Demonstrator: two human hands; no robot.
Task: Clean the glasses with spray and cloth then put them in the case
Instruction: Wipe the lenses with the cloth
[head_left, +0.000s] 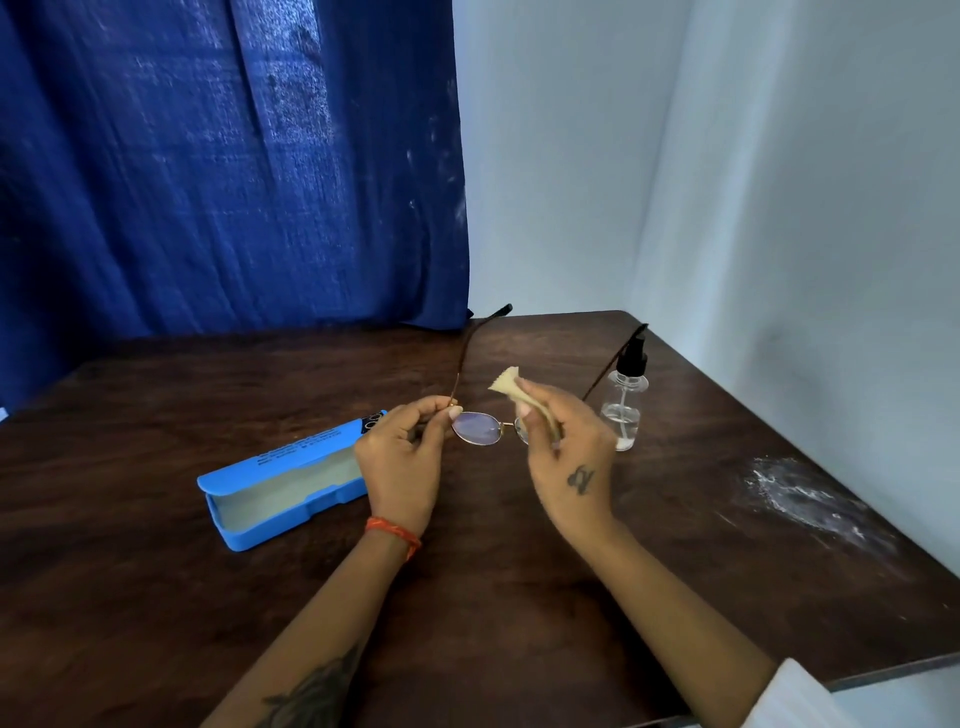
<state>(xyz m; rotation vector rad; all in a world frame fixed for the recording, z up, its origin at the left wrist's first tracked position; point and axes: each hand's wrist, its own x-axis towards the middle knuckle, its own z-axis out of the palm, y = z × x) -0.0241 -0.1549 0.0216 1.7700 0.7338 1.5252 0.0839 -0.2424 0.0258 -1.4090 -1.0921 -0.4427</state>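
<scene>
A person sits at a dark brown wooden bench with a visible grain and a chalky white smear near its right edge. Both bare hands are raised just above the bench, holding a pair of glasses between them. The glasses have a thin metal frame, rounded clear lenses and slim dark arms that point away from the person, opened out.

The left hand has its fingers curled in, pinching the frame at the left hinge between thumb and fingertips. An orange thread band circles that wrist.

The right hand is pressed together around a small, soft, cream-coloured cloth, which is folded over the right lens; one corner of the cloth sticks up above the fingers. A small tattoo marks the back of this hand.

Left of the hands, a bright blue, long rectangular case of hard plastic lies open on the bench, showing a pale grey lining. To the right, just beyond the right hand, a small clear spray bottle with a black pump top stands upright, a little liquid in its base.

A dark blue curtain of coarse fabric hangs behind the bench, beside a plain pale wall.
</scene>
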